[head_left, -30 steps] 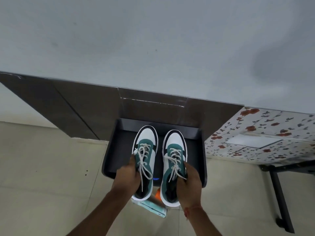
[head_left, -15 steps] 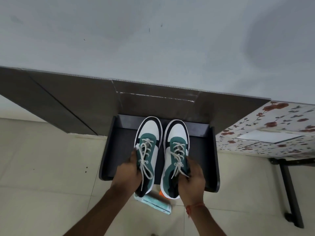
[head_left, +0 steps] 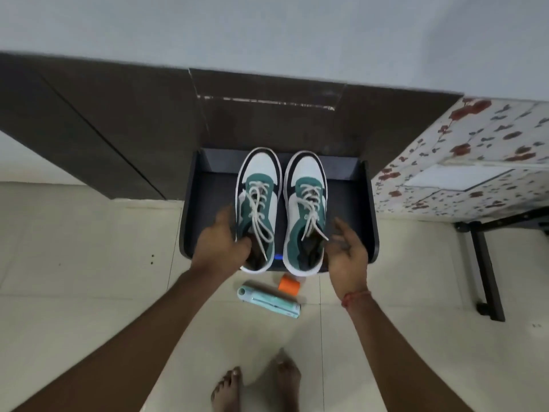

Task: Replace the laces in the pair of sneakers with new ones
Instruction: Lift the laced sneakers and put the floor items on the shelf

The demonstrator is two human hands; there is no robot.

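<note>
**Laced sneakers set side by side on a black tray**

Two low sneakers are seen standing side by side on a black tray point(head_left: 205, 221), toes pointed toward the dark brown wall base point(head_left: 118, 129). The left sneaker point(head_left: 258, 209) and the right sneaker point(head_left: 306, 212) are built alike: white toe panels edged in black, green uppers, white soles. Each is threaded with cream-white laces point(head_left: 258, 203), crossed through the eyelets; the loose ends are draped over the collars toward the heels. The heels are set at the tray's near edge.

The left hand point(head_left: 221, 242) is laid against the outer side of the left sneaker at its collar, with the fingers curled over the rim into the opening, so the shoe is gripped there. The right hand point(head_left: 346, 251) is held just beside the right sneaker, palm turned inward and fingers loosely spread; nothing is held in it, and whether the shoe is touched cannot be told. A red thread point(head_left: 355, 298) is worn round the right wrist.

On the pale tiled floor point(head_left: 74, 263), near the tray, a light teal packet point(head_left: 269, 301) and a small orange object point(head_left: 288, 286) are seen. Bare feet point(head_left: 255, 385) are visible at the lower edge. A table covered in a floral-patterned sheet point(head_left: 463, 162) is placed to the right.
</note>
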